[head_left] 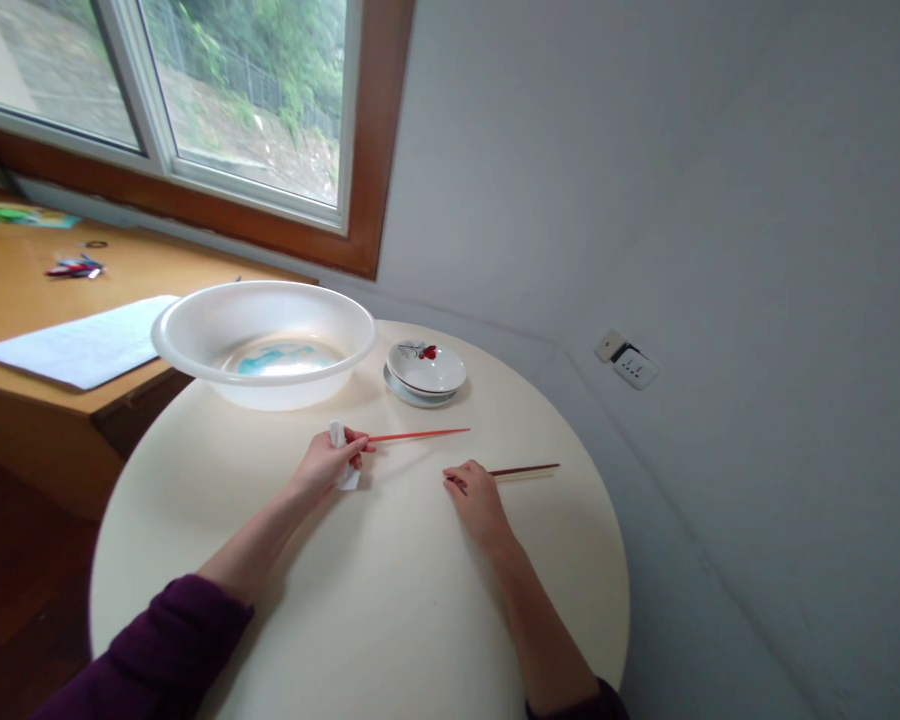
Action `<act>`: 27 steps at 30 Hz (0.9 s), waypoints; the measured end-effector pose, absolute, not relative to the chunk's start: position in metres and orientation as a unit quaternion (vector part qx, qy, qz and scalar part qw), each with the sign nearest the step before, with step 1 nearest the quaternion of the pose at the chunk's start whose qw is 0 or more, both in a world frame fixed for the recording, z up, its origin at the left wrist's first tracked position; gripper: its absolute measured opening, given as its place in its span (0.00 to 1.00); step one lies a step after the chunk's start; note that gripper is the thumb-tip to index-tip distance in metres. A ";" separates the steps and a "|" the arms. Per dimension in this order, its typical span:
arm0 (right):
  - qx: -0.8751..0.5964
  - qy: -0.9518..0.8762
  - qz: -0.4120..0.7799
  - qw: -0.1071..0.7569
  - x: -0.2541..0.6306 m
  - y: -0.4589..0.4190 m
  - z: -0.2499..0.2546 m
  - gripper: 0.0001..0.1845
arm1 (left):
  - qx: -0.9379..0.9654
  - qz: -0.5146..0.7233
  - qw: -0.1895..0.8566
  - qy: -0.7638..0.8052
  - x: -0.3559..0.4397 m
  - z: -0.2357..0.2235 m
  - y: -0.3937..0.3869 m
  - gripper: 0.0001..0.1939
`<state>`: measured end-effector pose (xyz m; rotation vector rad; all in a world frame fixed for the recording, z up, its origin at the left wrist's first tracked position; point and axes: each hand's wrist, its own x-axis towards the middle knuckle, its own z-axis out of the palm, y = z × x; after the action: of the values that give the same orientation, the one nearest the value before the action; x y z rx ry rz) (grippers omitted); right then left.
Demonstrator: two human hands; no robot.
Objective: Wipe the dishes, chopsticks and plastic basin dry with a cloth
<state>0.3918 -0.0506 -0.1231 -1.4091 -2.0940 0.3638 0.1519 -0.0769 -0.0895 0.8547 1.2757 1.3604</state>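
Observation:
My left hand [328, 462] is closed on an orange-red chopstick [424, 434], which points right above the tabletop. A crumpled white tissue [350, 478] is held in the same hand, its lower end hanging below the fingers. To the right, my right hand [477, 498] has its fingers round a dark brown chopstick [526, 469]. Its thin end sticks out to the right, close over the table, with a pale shadow or second thin line just beneath it. The fingers hide the other end.
On the round cream table [390, 600] stand a large white plastic basin [292, 393] with blue marks inside and a stack of small dishes [427, 372]. A wooden desk [15, 300] on the left carries paper [82, 340] and pens [75, 268]. A wall socket [636, 368] is at right.

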 end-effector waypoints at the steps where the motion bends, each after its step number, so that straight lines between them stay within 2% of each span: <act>1: -0.528 -0.787 0.136 0.288 0.392 -0.051 -0.122 0.09 | 0.362 0.565 0.514 0.535 0.151 -0.090 -0.077 0.21; 4: -0.528 -0.790 0.134 0.280 0.391 -0.051 -0.120 0.09 | 0.401 0.545 0.478 0.560 0.149 -0.093 -0.076 0.19; 11: -0.518 -0.803 0.123 0.267 0.385 -0.058 -0.113 0.08 | 0.571 0.454 0.245 0.638 0.146 -0.096 -0.075 0.10; 20: -0.521 -0.811 0.082 0.252 0.388 -0.059 -0.114 0.11 | 0.642 0.256 0.144 0.708 0.146 -0.091 -0.083 0.09; 27: -0.533 -0.811 0.050 0.237 0.386 -0.061 -0.114 0.10 | 0.659 0.178 0.104 0.724 0.147 -0.088 -0.083 0.10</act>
<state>0.3858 -0.0610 -0.1144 -1.4599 -2.2226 0.1361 0.1474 -0.0832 -0.0878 1.9422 2.1340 0.5237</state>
